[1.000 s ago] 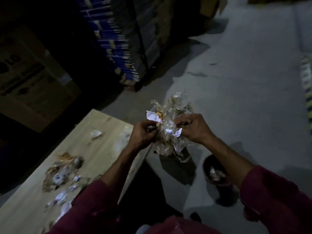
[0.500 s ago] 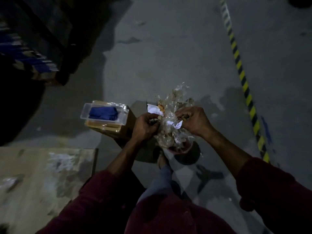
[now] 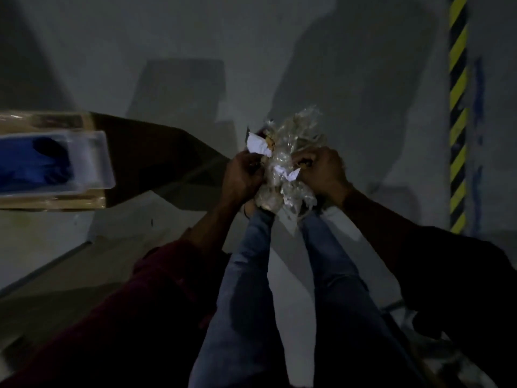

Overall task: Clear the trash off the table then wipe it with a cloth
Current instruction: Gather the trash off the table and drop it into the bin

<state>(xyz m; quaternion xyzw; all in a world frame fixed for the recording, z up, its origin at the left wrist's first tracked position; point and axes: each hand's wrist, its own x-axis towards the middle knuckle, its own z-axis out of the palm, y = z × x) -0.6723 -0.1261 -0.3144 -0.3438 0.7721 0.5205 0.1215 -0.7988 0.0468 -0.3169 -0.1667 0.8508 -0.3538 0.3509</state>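
Both hands close tight on one crumpled wad (image 3: 285,166) of clear plastic and white paper scraps, the left hand (image 3: 243,175) clenched on its near side, the right hand (image 3: 321,172) pinching the other, fingers curled fully in. The wad hangs in the air above the person's jeans (image 3: 246,275) and the grey floor (image 3: 195,37), well clear of any surface. To the left, a clear tub (image 3: 92,161) holding a blue cloth (image 3: 36,161) sits on a box, untouched. A pale edge at lower left may be the table (image 3: 42,247), though the dim light leaves that unsure. By the look of it, a load of trash is gathered and awaits dumping; no bin is in view. How much trash remains on the table cannot be told, and the wiping appears not yet begun.
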